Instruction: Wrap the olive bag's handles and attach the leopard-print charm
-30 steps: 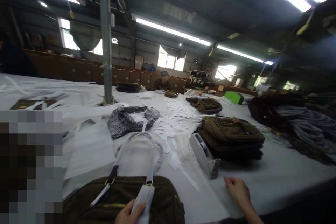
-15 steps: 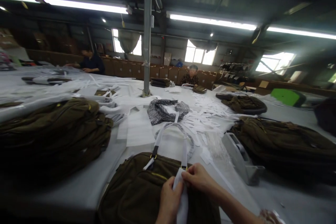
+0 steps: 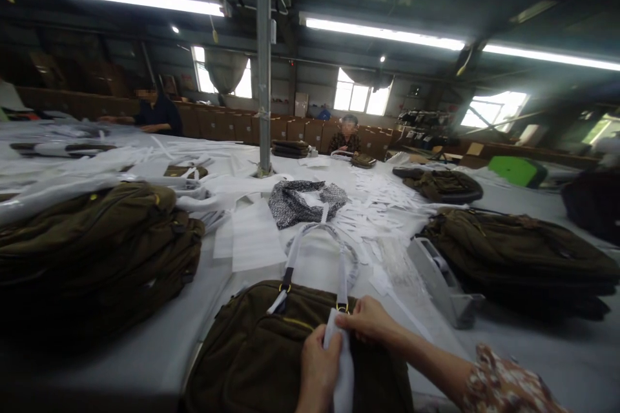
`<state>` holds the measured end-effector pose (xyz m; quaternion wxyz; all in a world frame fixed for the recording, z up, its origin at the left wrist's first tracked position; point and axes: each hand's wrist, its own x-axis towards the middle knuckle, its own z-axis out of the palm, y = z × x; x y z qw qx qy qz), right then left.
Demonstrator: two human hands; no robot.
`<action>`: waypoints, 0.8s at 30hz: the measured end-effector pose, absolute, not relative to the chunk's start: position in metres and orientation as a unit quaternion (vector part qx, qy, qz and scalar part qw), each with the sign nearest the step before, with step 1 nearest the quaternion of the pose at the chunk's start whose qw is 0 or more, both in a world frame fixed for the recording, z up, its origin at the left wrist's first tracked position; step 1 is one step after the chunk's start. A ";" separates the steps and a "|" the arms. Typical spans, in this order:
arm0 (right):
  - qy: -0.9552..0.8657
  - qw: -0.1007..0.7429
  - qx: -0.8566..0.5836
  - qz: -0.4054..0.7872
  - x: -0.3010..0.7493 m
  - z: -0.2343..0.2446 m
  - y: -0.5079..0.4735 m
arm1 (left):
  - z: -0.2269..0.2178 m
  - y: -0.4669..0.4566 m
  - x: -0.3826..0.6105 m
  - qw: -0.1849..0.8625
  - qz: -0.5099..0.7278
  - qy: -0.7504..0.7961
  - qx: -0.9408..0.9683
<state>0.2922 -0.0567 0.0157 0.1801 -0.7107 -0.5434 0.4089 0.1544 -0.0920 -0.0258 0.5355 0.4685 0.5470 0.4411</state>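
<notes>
An olive-brown handbag (image 3: 252, 348) lies in front of me, its wrapped handle (image 3: 296, 248) arching away over the table. White foam wrap (image 3: 344, 371) runs down the bag from the handle's right gold ring (image 3: 341, 307). My left hand (image 3: 320, 361) is closed around this wrap, thumb on top. Just below the ring, my right hand (image 3: 371, 321) pinches the upper end of the same wrap. A second small white wrap (image 3: 278, 302) hangs beside the left ring.
Stacked olive bags stand at left (image 3: 97, 251) and right (image 3: 518, 251). A grey tape dispenser (image 3: 448, 284) sits right of the handbag. Beyond are white sheets (image 3: 256, 232), a black-and-white cloth (image 3: 295, 203) and a metal post (image 3: 264, 77). Two people work across the table.
The view has shifted slightly, so the background sits further left. Both hands keep hold of the wrap in nearly the same place; more of my right sleeve shows.
</notes>
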 end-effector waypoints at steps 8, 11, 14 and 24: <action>-0.394 0.399 -0.550 0.619 0.293 0.003 -0.081 | -0.021 -0.081 0.146 0.790 0.362 0.408 0.281; -0.344 0.437 -0.517 0.651 0.292 0.006 -0.096 | -0.020 -0.078 0.146 0.817 0.331 0.399 0.253; -0.307 0.429 -0.533 0.662 0.289 0.016 -0.114 | -0.016 -0.078 0.147 0.848 0.315 0.381 0.189; -0.327 0.349 -0.618 0.624 0.264 0.016 -0.150 | 0.010 -0.092 0.155 0.774 0.368 0.435 0.274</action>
